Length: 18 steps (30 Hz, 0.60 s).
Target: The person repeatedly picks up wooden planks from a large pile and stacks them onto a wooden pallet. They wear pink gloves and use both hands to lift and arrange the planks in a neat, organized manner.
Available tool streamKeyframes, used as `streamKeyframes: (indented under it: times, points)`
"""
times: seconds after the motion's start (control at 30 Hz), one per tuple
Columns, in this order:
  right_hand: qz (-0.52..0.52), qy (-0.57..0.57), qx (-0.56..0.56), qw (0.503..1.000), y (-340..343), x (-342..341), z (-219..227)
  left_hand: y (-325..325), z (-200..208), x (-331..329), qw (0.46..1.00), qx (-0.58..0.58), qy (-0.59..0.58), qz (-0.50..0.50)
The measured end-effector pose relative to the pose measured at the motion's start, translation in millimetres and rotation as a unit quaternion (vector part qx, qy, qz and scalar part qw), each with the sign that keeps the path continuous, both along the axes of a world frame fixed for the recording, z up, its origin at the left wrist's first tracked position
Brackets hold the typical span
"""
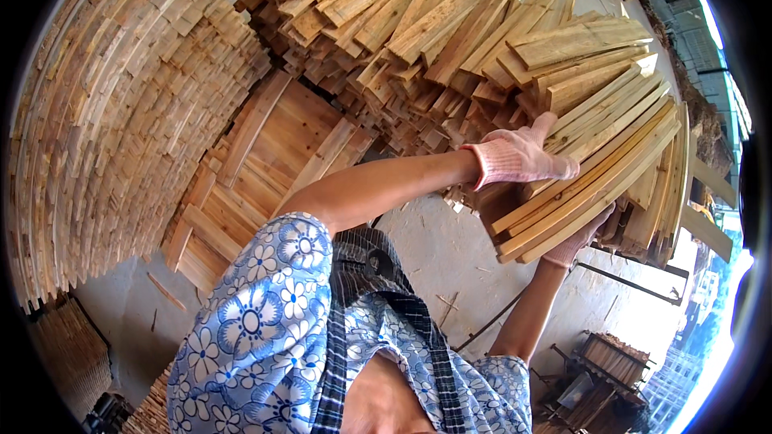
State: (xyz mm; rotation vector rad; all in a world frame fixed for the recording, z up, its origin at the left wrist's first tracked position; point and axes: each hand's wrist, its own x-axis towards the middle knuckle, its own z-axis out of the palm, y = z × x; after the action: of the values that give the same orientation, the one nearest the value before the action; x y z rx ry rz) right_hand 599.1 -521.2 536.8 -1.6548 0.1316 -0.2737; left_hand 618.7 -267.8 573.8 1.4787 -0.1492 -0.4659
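Both my hands wear pinkish knitted gloves. My left hand [523, 151] reaches to a stack of long wooden boards [591, 181], its thumb spread upward and its fingers stretched over the board edges. Lower down, my right hand [581, 241] is at the near underside of these boards. Its fingers are partly hidden behind them and appear wrapped round the lowest ones. Several boards lie side by side between my hands, their near ends jutting toward me. Behind them, more loose boards [575, 44] lie on top of a long pile.
A tall wall of stacked wood [129, 112] stands at the left. Between the piles sits a wooden panel [257, 165] with loose planks on it. Below right are a metal bar [631, 275] and a rack of wood pieces [611, 358]. Thin scraps [448, 305] litter the concrete floor.
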Motion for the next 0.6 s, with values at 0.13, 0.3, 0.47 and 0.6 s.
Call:
streamKeyframes:
  times: [0.13,0.3,0.47,0.6]
  points:
    - [0.028,-0.051,0.095,0.994,-25,-44,-43,33,-37,-54,0.993,0.003,-0.018,-0.117]
    - [0.016,-0.152,-0.105,0.983,18,-57,-67,16,-114,-41,0.964,-0.245,0.078,-0.070]
    - [0.141,-0.061,0.101,0.983,13,-40,-56,28,-130,-78,0.945,-0.302,0.129,-0.012]
    - [0.337,0.081,0.280,0.895,73,-4,-80,98,-138,-137,0.927,-0.350,0.056,0.124]
